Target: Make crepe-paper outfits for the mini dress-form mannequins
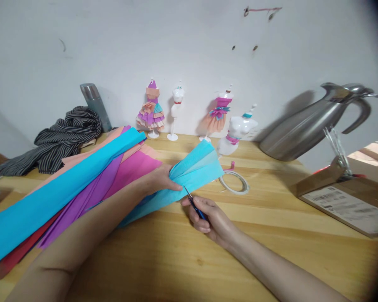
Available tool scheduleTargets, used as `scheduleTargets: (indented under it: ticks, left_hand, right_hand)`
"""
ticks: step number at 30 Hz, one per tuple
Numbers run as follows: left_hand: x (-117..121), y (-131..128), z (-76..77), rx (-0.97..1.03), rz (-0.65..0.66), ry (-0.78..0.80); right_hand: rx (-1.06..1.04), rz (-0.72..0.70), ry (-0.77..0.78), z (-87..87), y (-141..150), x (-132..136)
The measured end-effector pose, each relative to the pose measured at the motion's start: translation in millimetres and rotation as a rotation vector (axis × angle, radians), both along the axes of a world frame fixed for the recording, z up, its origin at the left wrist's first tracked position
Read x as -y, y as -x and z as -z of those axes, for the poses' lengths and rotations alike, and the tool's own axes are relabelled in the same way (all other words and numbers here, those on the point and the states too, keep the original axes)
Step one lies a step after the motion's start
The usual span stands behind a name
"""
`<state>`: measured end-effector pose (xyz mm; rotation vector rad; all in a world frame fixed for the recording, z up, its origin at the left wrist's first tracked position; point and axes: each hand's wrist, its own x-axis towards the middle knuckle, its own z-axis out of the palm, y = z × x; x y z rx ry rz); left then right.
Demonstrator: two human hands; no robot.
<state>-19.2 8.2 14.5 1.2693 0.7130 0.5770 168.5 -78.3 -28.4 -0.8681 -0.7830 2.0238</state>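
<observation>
My left hand [162, 179] is closed around a gathered light-blue sheet of crepe paper [199, 164], which fans out to the right of the fingers. My right hand [208, 216] grips a pair of small scissors [193, 203] with dark blue handles. Their tip points up and left, close to the paper beside my left thumb; whether the blades touch it I cannot tell. Under my left forearm and to its left lie long crepe paper pieces: bright blue [66, 182], purple [91, 205] and magenta [132, 172].
Along the wall stand several small dress forms, one in a ruffled paper dress [151, 111], one with a peach skirt [216, 121]. A tape roll [234, 183] lies right of the paper. Farther right are a metal jug [302, 126] and cardboard box [349, 201]; left, striped cloth [69, 138] and a flask [96, 107].
</observation>
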Motion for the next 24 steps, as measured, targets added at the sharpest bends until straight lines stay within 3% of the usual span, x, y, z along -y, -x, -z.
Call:
scheduleTargets:
  ticks: [24]
  left_hand:
    - [-2.3,-0.2,4.3,-0.015,-0.029,-0.004]
  right_hand:
    - [-0.114,-0.059,0.042,1.2,-2.1,-0.7]
